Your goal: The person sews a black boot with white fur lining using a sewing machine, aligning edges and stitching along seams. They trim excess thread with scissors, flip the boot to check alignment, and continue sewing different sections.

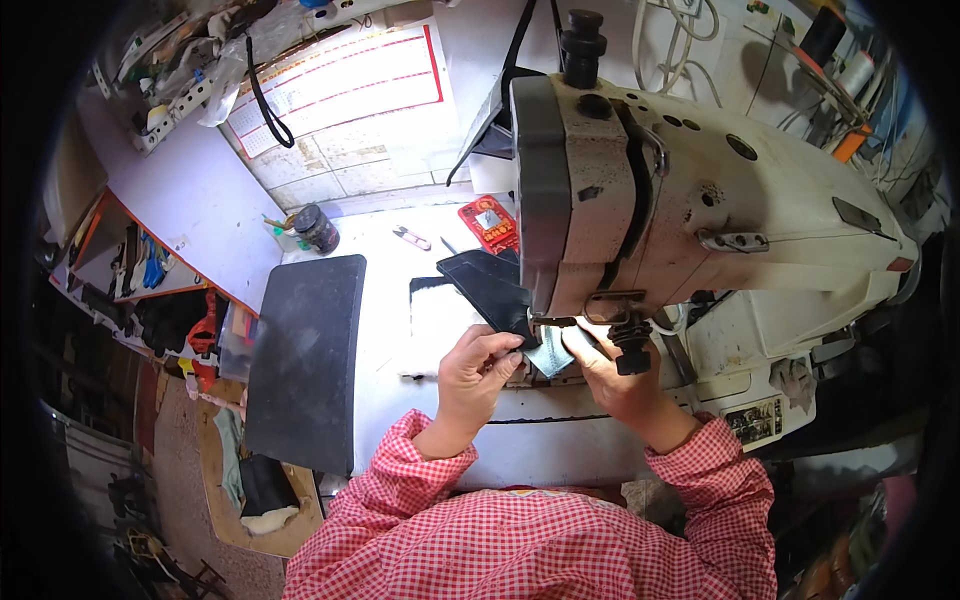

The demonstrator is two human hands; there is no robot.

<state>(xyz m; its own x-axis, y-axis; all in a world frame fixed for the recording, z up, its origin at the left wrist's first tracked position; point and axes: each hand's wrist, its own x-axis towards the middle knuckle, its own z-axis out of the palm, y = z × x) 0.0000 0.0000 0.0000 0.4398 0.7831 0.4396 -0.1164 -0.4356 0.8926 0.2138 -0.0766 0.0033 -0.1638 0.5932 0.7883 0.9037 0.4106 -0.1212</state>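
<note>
A large off-white sewing machine (620, 200) fills the right side, its head standing over the white table. My left hand (470, 378) pinches the lower edge of a black piece of material (488, 283), thumb against fingers, just left of the needle area. Under the machine head lies a small teal piece of cloth (549, 358), next to the black piece; I cannot tell whether the two are joined. My right hand (625, 380) grips the teal cloth's right side with thumb and fingers, partly behind the machine's black knob (632, 350). The needle itself is hidden.
A dark flat board (305, 360) covers the table's left part. Behind it stand a dark jar (316, 229), small pink-handled snips (412, 238) and a red packet (489, 222). Shelves (150, 250) with tools rise at the left. A bobbin-like metal tray (755, 420) sits at right.
</note>
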